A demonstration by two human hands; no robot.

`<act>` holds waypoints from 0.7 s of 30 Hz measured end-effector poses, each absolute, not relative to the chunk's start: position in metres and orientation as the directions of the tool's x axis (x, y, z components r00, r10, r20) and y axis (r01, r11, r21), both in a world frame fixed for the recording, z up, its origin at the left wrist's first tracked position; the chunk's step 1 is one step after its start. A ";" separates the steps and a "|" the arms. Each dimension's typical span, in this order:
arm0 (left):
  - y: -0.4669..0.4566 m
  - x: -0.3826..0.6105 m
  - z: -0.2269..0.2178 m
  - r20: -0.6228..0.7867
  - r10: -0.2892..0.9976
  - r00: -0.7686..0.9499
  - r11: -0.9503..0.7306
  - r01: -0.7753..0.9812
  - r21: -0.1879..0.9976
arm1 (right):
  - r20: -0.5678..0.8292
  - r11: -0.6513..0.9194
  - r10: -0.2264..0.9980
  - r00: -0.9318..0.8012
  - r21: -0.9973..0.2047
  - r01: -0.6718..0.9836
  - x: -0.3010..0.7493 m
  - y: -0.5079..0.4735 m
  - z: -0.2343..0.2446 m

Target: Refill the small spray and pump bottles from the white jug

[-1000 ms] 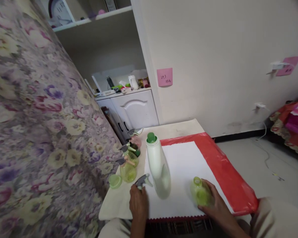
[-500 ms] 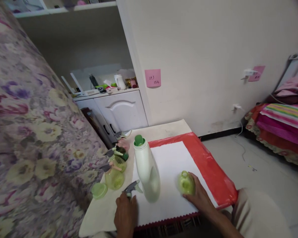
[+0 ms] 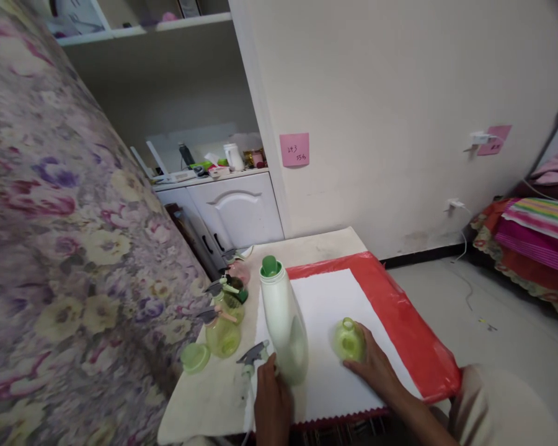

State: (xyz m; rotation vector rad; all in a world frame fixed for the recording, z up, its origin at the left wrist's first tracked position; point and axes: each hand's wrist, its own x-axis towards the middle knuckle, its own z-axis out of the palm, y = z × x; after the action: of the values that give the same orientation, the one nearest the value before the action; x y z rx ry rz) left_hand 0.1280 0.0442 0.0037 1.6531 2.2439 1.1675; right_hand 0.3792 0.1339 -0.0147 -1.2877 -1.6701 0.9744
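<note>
A tall pale-green plastic bottle [image 3: 283, 328] stands uncapped on the white paper, with a green spout in its mouth. My left hand [image 3: 273, 399] is at its lower left side, fingers curled against it and partly hidden. Just left of that hand lies a grey and pale-green trigger spray head [image 3: 253, 356], its tube running toward the table's front edge. My right hand [image 3: 374, 365] is wrapped around a small, translucent yellow-green bottle [image 3: 348, 341] with an open neck, standing upright on the paper.
Several spray bottles [image 3: 223, 334] stand along the table's left side. In front of them sits a green cap [image 3: 195, 358]. Under the white paper [image 3: 325, 297] lies a red sheet [image 3: 395, 310]. A floral curtain [image 3: 74, 248] hangs close on the left; the wall [image 3: 376, 155] rises behind.
My left hand has let go of the spray head and moved right to the tall bottle. My right hand keeps the small bottle in about the same place. The view has shifted slightly.
</note>
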 end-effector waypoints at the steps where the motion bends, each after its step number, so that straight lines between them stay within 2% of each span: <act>1: 0.045 0.129 0.002 0.312 0.860 -0.404 0.103 0.737 0.668 | 0.145 0.198 0.975 -0.168 -0.909 0.367 0.381 0.133 -0.018; 3: 0.046 0.129 -0.002 0.280 0.860 -0.426 0.113 0.695 0.710 | 0.183 0.219 0.974 -0.130 -0.905 0.365 0.390 0.128 -0.022; 7: 0.047 0.125 -0.007 0.262 0.855 -0.448 0.117 0.657 0.744 | 0.286 0.233 0.953 0.095 -0.900 0.369 0.403 0.104 -0.007; 9: 0.048 0.123 -0.009 0.265 0.851 -0.454 0.119 0.657 0.744 | 0.287 0.262 0.957 0.034 -0.912 0.316 0.394 0.092 0.012; 11: 0.048 0.122 -0.011 0.256 0.850 -0.460 0.131 0.656 0.743 | 0.254 0.282 0.954 -0.157 -0.940 0.190 0.371 0.086 0.036; 13: 0.049 0.121 -0.013 0.218 0.853 -0.474 0.162 0.639 0.752 | 0.204 0.236 0.938 -0.279 -0.968 0.086 0.338 0.084 0.059; 16: 0.049 0.120 -0.018 0.148 0.859 -0.490 0.217 0.611 0.762 | 0.152 0.161 0.932 -0.328 -0.987 0.002 0.287 0.087 0.082; 21: 0.052 0.121 -0.027 0.172 0.835 -0.523 0.246 0.634 0.733 | 0.056 -0.003 0.930 -0.364 -0.987 -0.159 0.236 0.095 0.097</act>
State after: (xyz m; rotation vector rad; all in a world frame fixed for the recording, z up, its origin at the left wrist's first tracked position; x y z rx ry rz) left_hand 0.1214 0.0518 -0.0266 1.3715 2.2664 1.1435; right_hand 0.2360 0.0951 0.0970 -0.8687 -1.3664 1.5274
